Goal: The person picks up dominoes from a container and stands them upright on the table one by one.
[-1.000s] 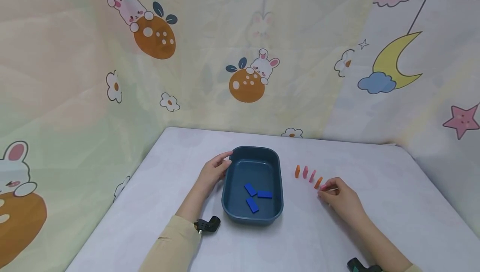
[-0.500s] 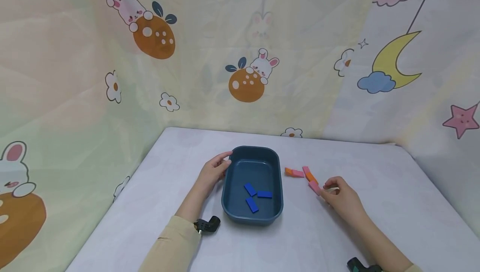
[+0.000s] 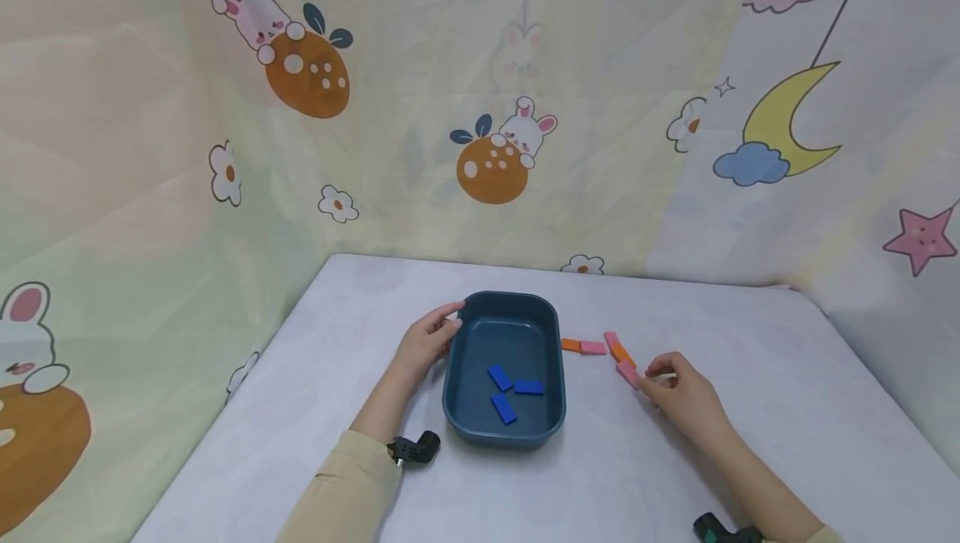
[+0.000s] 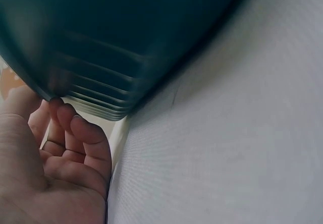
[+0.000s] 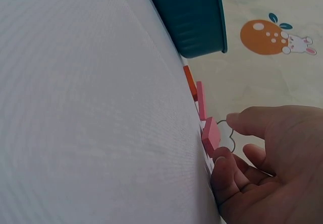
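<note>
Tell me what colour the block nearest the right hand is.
The block is pink; the head view shows it best.

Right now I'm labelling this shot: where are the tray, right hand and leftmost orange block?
Tray point(image 3: 506, 345), head view, bare inner floor.
Right hand point(image 3: 686, 399), head view, middle of the hand.
Leftmost orange block point(image 3: 571, 345), head view, its middle.

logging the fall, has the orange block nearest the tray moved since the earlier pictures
Yes: in the head view, the orange block, upright a second ago, has toppled toward the unmoved tray and now lies beside it.
</note>
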`<act>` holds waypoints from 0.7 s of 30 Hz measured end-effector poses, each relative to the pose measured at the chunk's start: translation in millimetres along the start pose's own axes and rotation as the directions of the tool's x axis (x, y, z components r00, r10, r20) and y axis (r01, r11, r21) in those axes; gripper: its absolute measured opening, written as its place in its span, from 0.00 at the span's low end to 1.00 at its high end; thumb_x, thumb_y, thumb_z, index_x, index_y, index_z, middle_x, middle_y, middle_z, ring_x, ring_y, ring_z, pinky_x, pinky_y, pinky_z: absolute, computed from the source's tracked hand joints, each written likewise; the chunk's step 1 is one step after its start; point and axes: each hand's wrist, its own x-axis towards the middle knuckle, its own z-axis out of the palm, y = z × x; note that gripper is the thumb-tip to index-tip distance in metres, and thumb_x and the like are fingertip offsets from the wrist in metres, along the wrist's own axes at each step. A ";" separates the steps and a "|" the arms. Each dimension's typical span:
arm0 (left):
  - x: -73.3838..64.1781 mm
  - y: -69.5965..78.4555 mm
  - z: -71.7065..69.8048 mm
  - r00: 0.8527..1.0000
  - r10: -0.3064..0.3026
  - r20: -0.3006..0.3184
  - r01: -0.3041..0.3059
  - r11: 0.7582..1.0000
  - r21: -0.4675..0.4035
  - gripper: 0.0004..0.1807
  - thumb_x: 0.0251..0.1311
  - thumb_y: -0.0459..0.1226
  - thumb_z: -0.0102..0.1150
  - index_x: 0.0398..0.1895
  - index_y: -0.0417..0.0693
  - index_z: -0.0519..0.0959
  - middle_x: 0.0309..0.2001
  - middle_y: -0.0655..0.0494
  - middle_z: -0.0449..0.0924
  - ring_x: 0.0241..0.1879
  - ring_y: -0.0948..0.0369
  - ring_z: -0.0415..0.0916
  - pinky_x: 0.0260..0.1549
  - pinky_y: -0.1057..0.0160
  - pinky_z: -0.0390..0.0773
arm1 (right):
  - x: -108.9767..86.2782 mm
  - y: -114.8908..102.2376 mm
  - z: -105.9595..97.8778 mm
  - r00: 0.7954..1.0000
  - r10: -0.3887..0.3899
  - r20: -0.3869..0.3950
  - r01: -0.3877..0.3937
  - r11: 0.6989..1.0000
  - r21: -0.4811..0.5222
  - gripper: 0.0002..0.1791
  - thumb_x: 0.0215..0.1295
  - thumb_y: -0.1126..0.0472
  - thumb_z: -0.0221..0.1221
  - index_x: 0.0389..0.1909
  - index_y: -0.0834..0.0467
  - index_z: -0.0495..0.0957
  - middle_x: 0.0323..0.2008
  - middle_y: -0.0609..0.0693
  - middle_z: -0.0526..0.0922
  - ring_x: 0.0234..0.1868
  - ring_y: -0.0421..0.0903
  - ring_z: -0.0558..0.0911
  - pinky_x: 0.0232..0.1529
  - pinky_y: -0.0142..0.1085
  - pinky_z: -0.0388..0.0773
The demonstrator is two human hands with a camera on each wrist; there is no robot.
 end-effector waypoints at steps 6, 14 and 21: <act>-0.8 1.6 -0.4 1.000 -0.004 -0.001 0.004 1.000 0.000 0.20 0.63 0.54 0.62 0.58 0.72 0.78 0.38 0.51 0.78 0.33 0.56 0.74 0.34 0.62 0.76 | -0.3 -2.7 -1.0 1.000 0.005 0.010 -0.005 1.000 -0.002 0.22 0.66 0.49 0.62 0.51 0.58 0.69 0.43 0.56 0.79 0.29 0.44 0.75 0.26 0.33 0.74; -0.8 2.7 0.0 1.000 -0.009 -0.002 0.009 1.000 0.011 0.20 0.63 0.54 0.61 0.59 0.72 0.78 0.40 0.50 0.79 0.35 0.55 0.75 0.36 0.62 0.77 | 0.2 -19.6 -8.3 1.000 0.000 0.030 0.001 1.000 -0.024 0.22 0.66 0.47 0.61 0.53 0.56 0.71 0.32 0.53 0.77 0.29 0.47 0.74 0.26 0.35 0.73; -1.7 2.2 -1.3 1.000 -0.005 0.010 0.005 1.000 -0.005 0.21 0.63 0.54 0.61 0.60 0.70 0.77 0.40 0.51 0.78 0.35 0.56 0.76 0.37 0.62 0.78 | 3.6 -42.3 -9.0 0.994 -0.108 0.031 0.110 0.992 -0.057 0.18 0.65 0.53 0.63 0.51 0.56 0.74 0.34 0.52 0.78 0.30 0.46 0.73 0.26 0.33 0.73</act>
